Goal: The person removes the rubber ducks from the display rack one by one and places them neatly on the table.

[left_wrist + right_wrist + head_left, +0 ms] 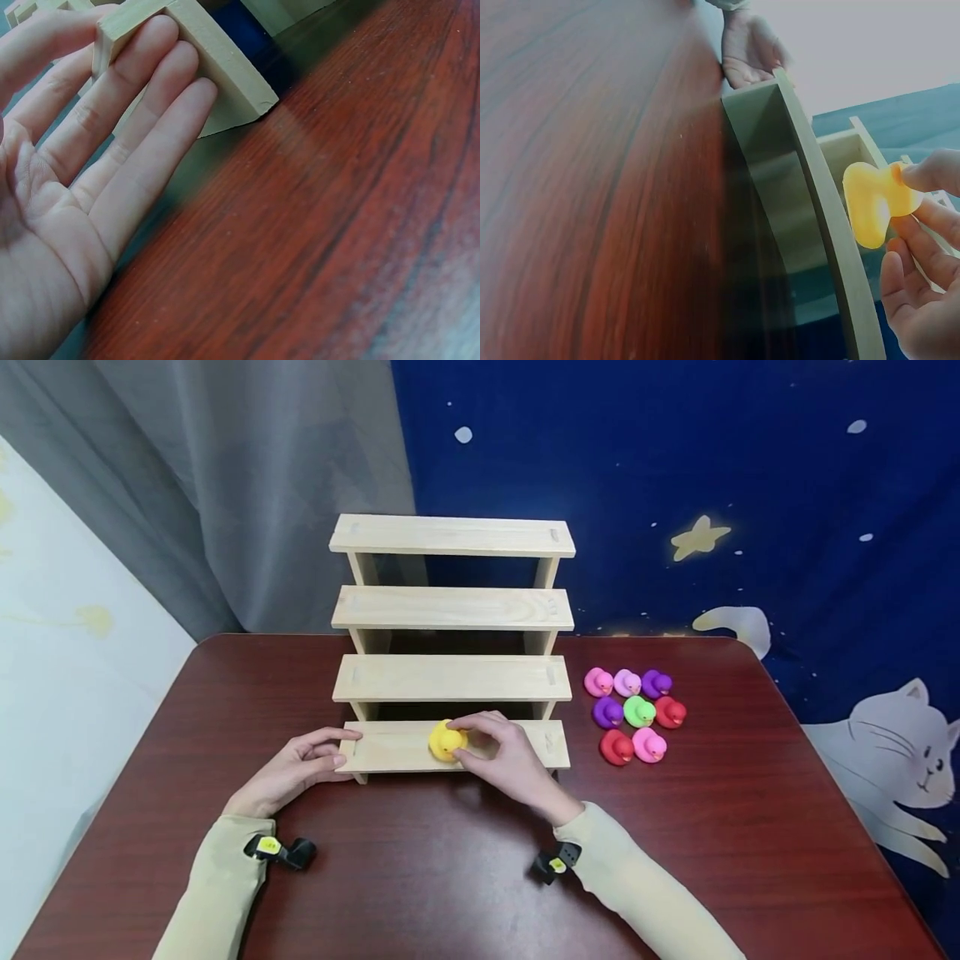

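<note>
A yellow rubber duck [446, 742] is on or just over the lowest board of a wooden step shelf [397, 749]. My right hand [510, 758] pinches it between thumb and fingers. In the right wrist view, the duck [870, 202] appears in the fingertips beside the board's front edge. At the left end of that same board, my left hand [296, 770] holds on, some fingers over the top and others at the end and below. The left wrist view shows the hand's long fingers [142, 142] nearly straight against the board's end [217, 60].
To the right of the shelf, several small rubber ducks [639, 712] in pink, purple, green and red stand grouped on the dark red table [420, 877]. Three higher boards [450, 678] rise behind the lowest one. Grey and blue curtains [637, 485] hang behind.
</note>
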A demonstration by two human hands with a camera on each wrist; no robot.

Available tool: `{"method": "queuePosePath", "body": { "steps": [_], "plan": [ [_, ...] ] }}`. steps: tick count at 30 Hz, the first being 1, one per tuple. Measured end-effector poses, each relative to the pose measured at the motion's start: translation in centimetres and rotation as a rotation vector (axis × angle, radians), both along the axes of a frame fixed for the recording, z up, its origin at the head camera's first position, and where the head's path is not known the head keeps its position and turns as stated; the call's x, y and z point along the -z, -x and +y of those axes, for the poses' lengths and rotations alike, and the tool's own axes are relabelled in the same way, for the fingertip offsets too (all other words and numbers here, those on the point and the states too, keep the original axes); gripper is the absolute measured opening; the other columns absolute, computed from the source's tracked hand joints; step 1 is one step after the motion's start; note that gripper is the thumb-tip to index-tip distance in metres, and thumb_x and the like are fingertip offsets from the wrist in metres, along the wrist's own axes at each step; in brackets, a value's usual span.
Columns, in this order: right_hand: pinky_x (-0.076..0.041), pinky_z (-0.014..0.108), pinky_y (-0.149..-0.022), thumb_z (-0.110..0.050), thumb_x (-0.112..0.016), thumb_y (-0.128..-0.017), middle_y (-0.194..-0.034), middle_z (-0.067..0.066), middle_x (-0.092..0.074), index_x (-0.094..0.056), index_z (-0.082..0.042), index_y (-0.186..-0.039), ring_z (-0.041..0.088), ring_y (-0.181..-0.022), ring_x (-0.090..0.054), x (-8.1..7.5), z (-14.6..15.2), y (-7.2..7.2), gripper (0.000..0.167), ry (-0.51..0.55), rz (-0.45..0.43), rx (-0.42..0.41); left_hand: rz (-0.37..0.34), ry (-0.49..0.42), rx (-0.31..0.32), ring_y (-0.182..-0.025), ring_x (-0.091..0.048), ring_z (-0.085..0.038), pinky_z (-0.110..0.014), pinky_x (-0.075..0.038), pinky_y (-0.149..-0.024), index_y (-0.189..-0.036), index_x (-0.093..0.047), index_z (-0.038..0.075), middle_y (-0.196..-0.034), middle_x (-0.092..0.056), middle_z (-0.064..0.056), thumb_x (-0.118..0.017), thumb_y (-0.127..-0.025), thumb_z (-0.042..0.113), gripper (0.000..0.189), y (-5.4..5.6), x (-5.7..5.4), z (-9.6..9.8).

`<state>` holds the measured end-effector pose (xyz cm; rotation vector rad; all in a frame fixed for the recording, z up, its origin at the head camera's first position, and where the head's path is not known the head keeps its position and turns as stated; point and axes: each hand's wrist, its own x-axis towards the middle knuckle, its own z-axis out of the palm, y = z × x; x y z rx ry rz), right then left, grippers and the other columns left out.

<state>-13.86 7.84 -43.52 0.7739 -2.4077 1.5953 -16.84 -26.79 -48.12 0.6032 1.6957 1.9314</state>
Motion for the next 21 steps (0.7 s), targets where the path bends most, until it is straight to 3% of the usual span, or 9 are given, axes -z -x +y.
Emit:
{"method": "queuePosePath", "body": {
  "steps": [8, 12, 16, 21],
  "plan": [
    [-0.046, 0.046, -0.082, 0.004, -0.078, -0.077, -0.105, 0.009, -0.068, -0.071, -0.003, -0.109, 0.029, -0.094, -0.059, -0.7, 1.6, -0.8, 0.034, 0.025, -0.046, 0.038, -0.006, 0.001, 0.007, -0.098, -0.065, -0.028, -0.041, -0.050, -0.088, -0.134, -0.048, -0.004, -0.101, -0.069, -0.018, -0.049, -0.097, -0.006, 0.037, -0.1, 0.0, -0.2],
    [-0.045, 0.050, -0.081, 0.009, -0.075, -0.077, -0.102, 0.016, -0.067, -0.069, 0.004, -0.108, 0.036, -0.092, -0.058, -2.5, 2.1, -1.9, 0.032, 0.028, -0.058, 0.046, -0.001, -0.009, 0.011, -0.099, -0.065, -0.028, -0.042, -0.050, -0.088, -0.135, -0.048, -0.004, -0.102, -0.069, -0.018, -0.049, -0.097, -0.007, 0.038, -0.1, 0.1, -0.2],
    [-0.047, 0.045, -0.080, 0.011, -0.072, -0.078, -0.100, 0.018, -0.066, -0.068, 0.007, -0.106, 0.037, -0.089, -0.057, -4.2, 2.6, -2.9, 0.029, 0.012, -0.054, 0.052, -0.002, -0.007, 0.009, -0.099, -0.065, -0.028, -0.043, -0.050, -0.088, -0.135, -0.048, -0.004, -0.102, -0.069, -0.018, -0.050, -0.097, -0.006, 0.038, -0.1, 0.2, -0.2],
    [-0.048, 0.047, -0.077, 0.013, -0.073, -0.077, -0.102, 0.019, -0.066, -0.068, 0.007, -0.106, 0.037, -0.086, -0.059, -3.7, 3.5, -3.0, 0.030, 0.015, -0.024, 0.068, -0.005, -0.003, 0.008, -0.098, -0.065, -0.028, -0.042, -0.050, -0.088, -0.135, -0.047, -0.004, -0.104, -0.068, -0.020, -0.050, -0.097, -0.006, 0.039, 0.0, 0.2, -0.1]
  ]
}}
